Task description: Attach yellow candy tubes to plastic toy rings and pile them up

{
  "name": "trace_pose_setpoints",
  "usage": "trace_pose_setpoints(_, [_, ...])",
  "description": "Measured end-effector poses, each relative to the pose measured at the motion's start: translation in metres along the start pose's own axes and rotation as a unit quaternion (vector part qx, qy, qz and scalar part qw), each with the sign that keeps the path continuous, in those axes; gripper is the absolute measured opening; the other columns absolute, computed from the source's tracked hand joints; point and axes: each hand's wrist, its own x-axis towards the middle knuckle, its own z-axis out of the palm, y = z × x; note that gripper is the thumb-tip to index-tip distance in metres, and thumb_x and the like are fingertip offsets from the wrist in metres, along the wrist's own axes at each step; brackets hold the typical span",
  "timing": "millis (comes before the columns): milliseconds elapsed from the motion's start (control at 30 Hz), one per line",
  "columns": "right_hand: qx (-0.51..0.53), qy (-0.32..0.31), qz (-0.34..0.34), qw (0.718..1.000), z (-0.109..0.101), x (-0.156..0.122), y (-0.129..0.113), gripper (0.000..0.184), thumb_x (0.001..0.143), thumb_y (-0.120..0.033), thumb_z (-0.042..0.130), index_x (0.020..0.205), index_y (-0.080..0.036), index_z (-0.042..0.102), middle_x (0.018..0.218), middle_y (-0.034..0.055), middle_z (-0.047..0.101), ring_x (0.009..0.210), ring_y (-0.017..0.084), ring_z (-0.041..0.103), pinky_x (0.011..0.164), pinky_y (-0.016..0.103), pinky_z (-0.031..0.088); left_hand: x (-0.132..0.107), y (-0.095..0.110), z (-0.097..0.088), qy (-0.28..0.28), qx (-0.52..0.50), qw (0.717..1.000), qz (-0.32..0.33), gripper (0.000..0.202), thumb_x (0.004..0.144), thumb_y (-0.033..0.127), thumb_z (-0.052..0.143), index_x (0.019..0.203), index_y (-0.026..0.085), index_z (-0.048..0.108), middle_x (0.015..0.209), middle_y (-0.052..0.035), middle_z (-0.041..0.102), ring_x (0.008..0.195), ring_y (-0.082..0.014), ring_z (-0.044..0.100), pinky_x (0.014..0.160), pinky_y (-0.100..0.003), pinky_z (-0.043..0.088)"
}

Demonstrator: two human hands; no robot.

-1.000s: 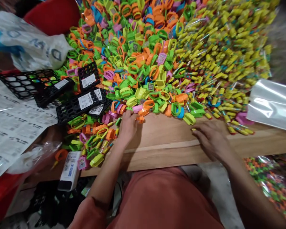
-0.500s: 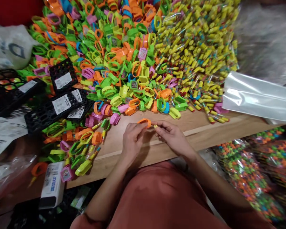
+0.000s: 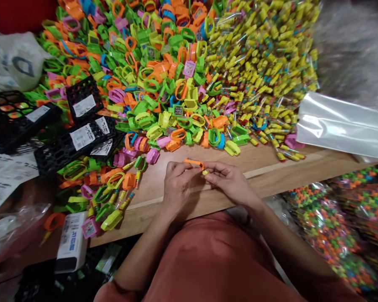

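Left hand pinches an orange band, right hand a yellow piece at its end; joining seems in hand, the next move likely needing careful alignment.

Heaped plastic trinkets suggest a small workshop.

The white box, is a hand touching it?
No, the left hand and right hand are at the orange band, away from the white box.

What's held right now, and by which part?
Left hand holds an orange band by the side nearer that hand. Right hand pinches a small yellow piece beside the band; which part, can't tell.
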Motion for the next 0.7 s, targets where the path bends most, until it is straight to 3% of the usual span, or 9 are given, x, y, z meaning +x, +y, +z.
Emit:
trace_pose_setpoints(233, [-0.036, -0.009, 0.017, 0.999, -0.007, -0.001, 0.005, 0.046, 0.086, -0.052, 0.076, 0.113, -0.015, 0.072, 0.076, 0.0020, 0.063, 0.064, 0.012, 0.052, 0.056, 0.024, 0.037, 0.000, -0.002, -0.001, -0.027, 0.017, 0.999, 0.034, 0.030, 0.099, 0.016, 0.054, 0.115, 0.027, 0.076, 0.101, -0.0071, 0.072, 0.092, -0.0209, 0.050, 0.081, -0.035, 0.045])
trace_pose_setpoints(400, [-0.061, 0.012, 0.003, 0.998, -0.004, 0.001, 0.009, 0.033, 0.086, -0.045, 0.073, 0.103, -0.017, 0.071, 0.080, 0.0012, 0.063, 0.064, 0.012, 0.050, 0.059, 0.025, 0.041, 0.002, 0.001, 0.005, -0.007, 0.025, 0.995, 0.092, 0.031, 0.099, 0.012, 0.053, 0.116, 0.027, 0.074, 0.100, -0.0053, 0.072, 0.088, -0.0199, 0.049, 0.078, -0.033, 0.044])
trace_pose_setpoints(500, [-0.089, 0.018, -0.022, 0.996, 0.001, 0.000, 0.011, 0.029, 0.091, -0.044, 0.066, 0.103, -0.018, 0.071, 0.079, 0.0004, 0.063, 0.067, 0.014, 0.053, 0.064, 0.027, 0.045, 0.001, 0.004, 0.007, -0.015, 0.036, 0.996, 0.085, 0.029, 0.096, 0.015, 0.058, 0.118, 0.027, 0.073, 0.099, -0.0062, 0.072, 0.087, -0.0210, 0.050, 0.075, -0.034, 0.045])
trace_pose_setpoints(600, [-0.154, -0.006, -0.064, 0.986, -0.007, -0.001, 0.004, 0.027, 0.097, -0.042, 0.062, 0.106, -0.019, 0.073, 0.092, 0.0034, 0.069, 0.083, 0.018, 0.062, 0.076, 0.030, 0.050, -0.002, 0.000, -0.010, -0.042, 0.039, 0.997, 0.057, 0.030, 0.094, 0.019, 0.060, 0.118, 0.029, 0.074, 0.098, -0.0066, 0.072, 0.088, -0.0235, 0.054, 0.074, -0.036, 0.045])
trace_pose_setpoints(700, [-0.276, 0.039, -0.149, 0.949, -0.040, -0.001, -0.014, 0.024, 0.099, -0.040, 0.062, 0.111, -0.022, 0.074, 0.109, 0.0070, 0.071, 0.100, 0.023, 0.065, 0.089, 0.035, 0.051, -0.006, -0.015, -0.054, -0.023, 0.080, 0.996, 0.002, 0.032, 0.094, 0.020, 0.057, 0.115, 0.035, 0.076, 0.100, -0.0044, 0.072, 0.091, -0.0256, 0.057, 0.078, -0.040, 0.046])
